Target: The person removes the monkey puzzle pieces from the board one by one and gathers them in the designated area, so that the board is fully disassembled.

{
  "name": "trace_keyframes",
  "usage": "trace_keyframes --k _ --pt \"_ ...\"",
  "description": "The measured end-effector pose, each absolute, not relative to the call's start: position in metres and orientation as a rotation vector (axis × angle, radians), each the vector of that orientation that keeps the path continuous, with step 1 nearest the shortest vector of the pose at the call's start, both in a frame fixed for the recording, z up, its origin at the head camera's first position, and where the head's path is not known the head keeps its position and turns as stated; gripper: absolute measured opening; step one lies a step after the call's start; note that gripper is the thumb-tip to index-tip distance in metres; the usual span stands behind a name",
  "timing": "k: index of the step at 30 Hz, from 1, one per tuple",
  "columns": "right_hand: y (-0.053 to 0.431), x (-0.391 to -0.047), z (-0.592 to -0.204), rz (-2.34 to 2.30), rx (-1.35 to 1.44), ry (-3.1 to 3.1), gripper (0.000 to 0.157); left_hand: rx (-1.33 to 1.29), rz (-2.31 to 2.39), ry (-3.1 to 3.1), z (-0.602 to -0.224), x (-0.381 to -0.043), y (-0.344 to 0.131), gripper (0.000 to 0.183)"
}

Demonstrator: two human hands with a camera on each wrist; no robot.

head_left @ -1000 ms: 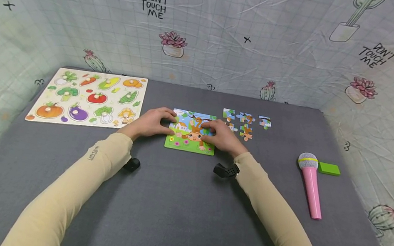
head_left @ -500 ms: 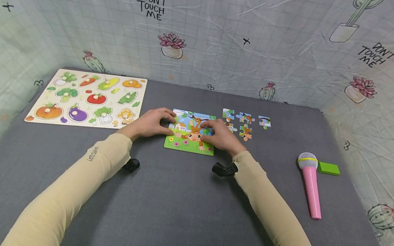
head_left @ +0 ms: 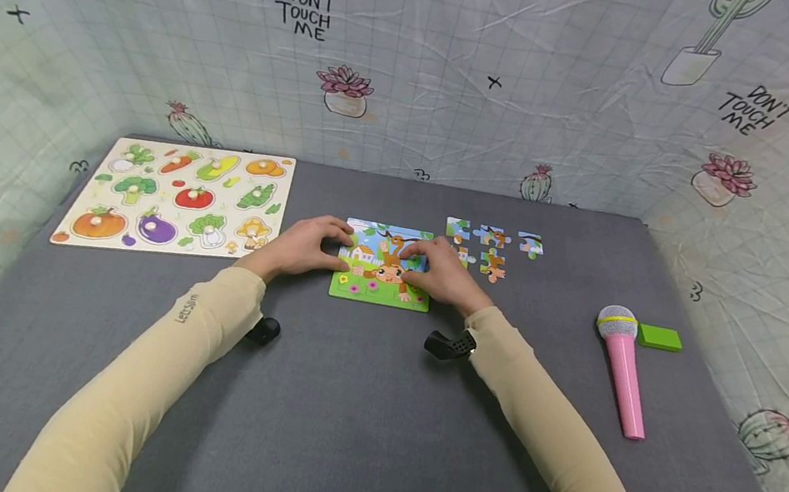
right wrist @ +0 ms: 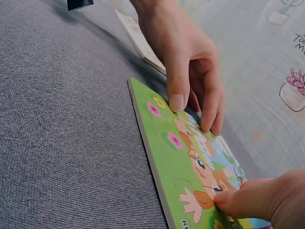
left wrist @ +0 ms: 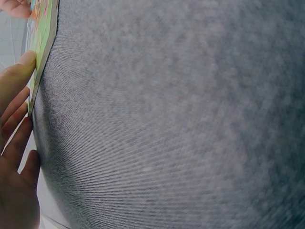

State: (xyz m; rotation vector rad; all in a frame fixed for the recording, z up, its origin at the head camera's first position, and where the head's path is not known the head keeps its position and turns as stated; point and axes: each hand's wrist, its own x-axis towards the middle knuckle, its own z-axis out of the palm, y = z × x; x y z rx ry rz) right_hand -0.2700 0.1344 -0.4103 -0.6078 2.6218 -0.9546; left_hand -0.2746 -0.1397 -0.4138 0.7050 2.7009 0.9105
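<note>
A jigsaw puzzle board (head_left: 377,294) with a monkey, a house and flowers lies flat on the dark grey cloth. My left hand (head_left: 301,246) is at its left side, thumb on the green margin and other fingers extended along the edge, as the left wrist view shows. From the right, my right hand (head_left: 447,274) reaches over the board; its thumb touches the picture at the monkey's face, index fingertip on it higher up. Part of the board's right side is hidden under that hand. Loose jigsaw pieces (head_left: 493,266) lie just beyond the right hand, one partly covered by it.
At the back left is a vegetable peg puzzle (head_left: 189,221). A pink toy microphone (head_left: 623,383) lies on the right beside a green block (head_left: 659,338). A printed cloth wall (head_left: 419,73) closes off the back.
</note>
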Motion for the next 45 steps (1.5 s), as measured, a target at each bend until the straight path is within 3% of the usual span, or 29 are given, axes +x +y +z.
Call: trace_keyframes --k 22,36,45 --pt "0.144 -0.269 -0.419 -1.068 -0.654 2.671 0.027 0.723 0.905 2.701 -0.417 -0.275 -0.143 0.046" --pt "0.159 -0.269 -0.414 -1.305 -0.44 2.553 0.029 0.715 0.9 2.691 -0.416 -0.276 -0.142 0.047" --pt "0.2 -0.268 -0.417 -1.382 -0.289 2.544 0.031 0.724 0.895 2.692 -0.415 -0.275 -0.143 0.047"
